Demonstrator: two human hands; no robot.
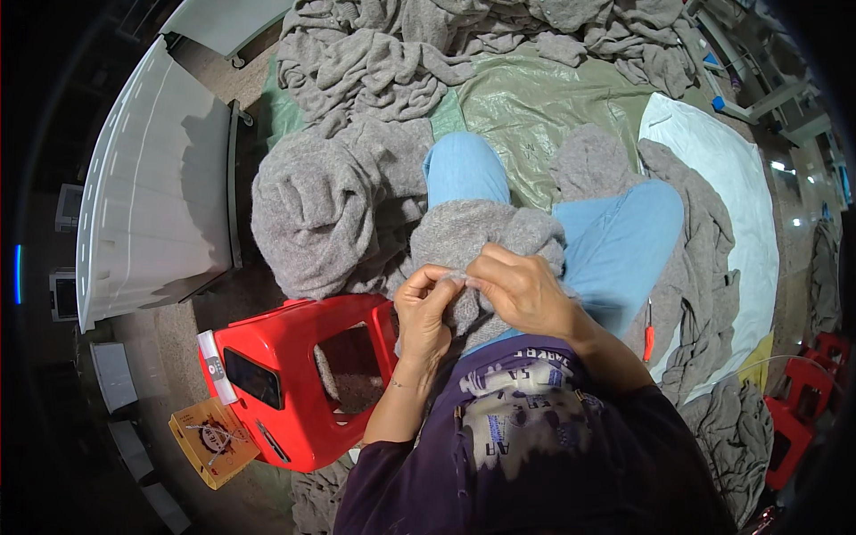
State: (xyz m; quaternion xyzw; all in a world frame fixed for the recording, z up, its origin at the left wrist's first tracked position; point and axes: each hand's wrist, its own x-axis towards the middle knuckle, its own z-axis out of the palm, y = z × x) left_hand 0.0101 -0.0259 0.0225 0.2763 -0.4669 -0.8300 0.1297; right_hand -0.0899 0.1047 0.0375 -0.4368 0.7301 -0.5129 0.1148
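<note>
A grey knitted garment [481, 228] lies bunched across my lap, over my light blue trousers. My left hand [423, 312] pinches a bit of its edge between thumb and forefinger. Right beside it, my right hand [524, 287] is closed on the same bit of knit, so the fingertips of both hands almost meet. Whether something small, such as a needle or thread, sits between the fingers is too small to tell. Another heap of grey knitwear [312, 209] rests against my leg on the left.
A red plastic stool [299, 325] at my left bears a phone [253, 378] and a pair of tweezers [272, 440]. Beside it is a yellow box [212, 443]. A red-handled tool [649, 343] lies on knitwear at right. More knitwear [374, 71] covers the green sheet [553, 98].
</note>
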